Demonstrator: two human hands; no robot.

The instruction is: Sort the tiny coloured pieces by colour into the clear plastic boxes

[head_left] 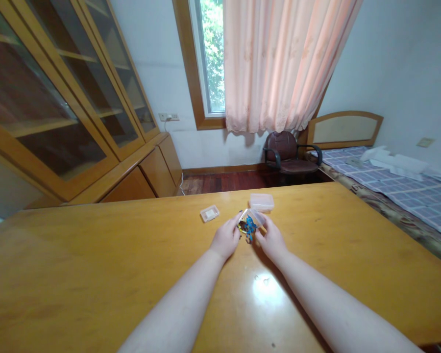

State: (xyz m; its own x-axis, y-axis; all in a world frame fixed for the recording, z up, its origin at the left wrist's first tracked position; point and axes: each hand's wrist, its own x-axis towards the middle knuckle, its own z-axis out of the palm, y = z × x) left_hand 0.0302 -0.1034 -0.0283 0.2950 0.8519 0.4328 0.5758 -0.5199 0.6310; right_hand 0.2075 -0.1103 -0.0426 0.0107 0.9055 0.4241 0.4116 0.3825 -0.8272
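Note:
Small blue, dark and yellow pieces (249,226) lie in a heap between my hands, some of them at the mouth of a clear plastic box (256,217) that is tilted over the wooden table. My right hand (273,240) is closed on the right side of this box. On the other side, my left hand (226,239) has its fingers bent against the left edge of the heap; what they hold, if anything, is hidden. Just behind the tilted box sits a larger clear box (262,202). A small clear box (209,213) with something pale inside rests to the left.
The wooden table (95,260) spans the foreground. Behind it are a brown armchair (288,152) and a pink curtain (275,63). A glass-door cabinet (84,93) is on the left, a bed (400,171) on the right.

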